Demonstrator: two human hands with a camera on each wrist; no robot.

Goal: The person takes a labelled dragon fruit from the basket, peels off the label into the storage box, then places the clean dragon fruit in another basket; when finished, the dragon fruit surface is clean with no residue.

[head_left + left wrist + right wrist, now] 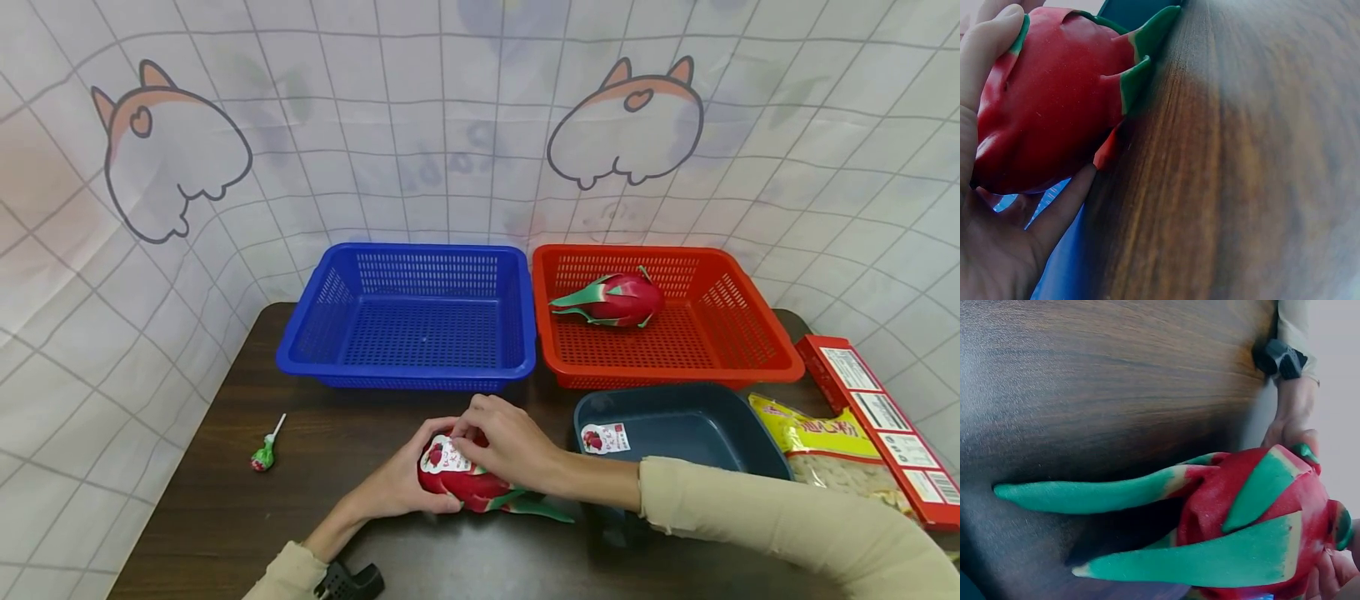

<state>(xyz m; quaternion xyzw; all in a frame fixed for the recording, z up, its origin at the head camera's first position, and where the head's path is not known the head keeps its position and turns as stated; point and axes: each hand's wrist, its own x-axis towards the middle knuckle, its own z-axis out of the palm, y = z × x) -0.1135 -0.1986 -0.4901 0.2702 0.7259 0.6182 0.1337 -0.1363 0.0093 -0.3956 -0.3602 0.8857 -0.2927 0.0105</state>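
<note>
A red dragon fruit (474, 492) with long green scales lies on the dark wooden table, its green tips to the right. My left hand (408, 477) grips its left end, thumb at the near side and fingers round the far side. On the fruit's top is a white label sticker (438, 455) with a fruit picture. Bent thumb and fingers of my right hand (517, 443) pinch at the sticker's right edge; the fingertips are partly hidden. The left wrist view shows the fruit's smooth red end (1054, 106) in the palm. Green scales (1172, 562) fill the right wrist view.
A blue basket (405, 371) stands at the back beside a red basket (675, 371) holding another dragon fruit (626, 298). A dark tray (675, 408) bears a similar sticker (606, 438). Right lie a yellow bag (840, 442) and red box (888, 417); left, a lollipop (264, 454).
</note>
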